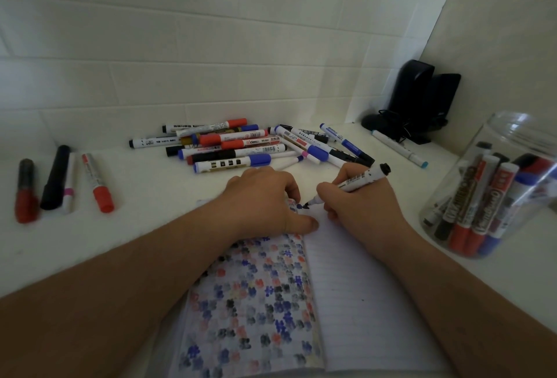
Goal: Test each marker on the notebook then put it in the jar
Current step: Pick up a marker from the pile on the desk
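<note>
My right hand (358,196) grips a marker (358,180), tip on the notebook (346,281). My left hand (265,196) presses the page, fingers curled. The jar (494,190) stands right, on the worktop (144,227).

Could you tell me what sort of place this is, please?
Probably a home or office desk in a tiled corner: an open notebook, a heap of markers, and black speakers against the wall.
</note>
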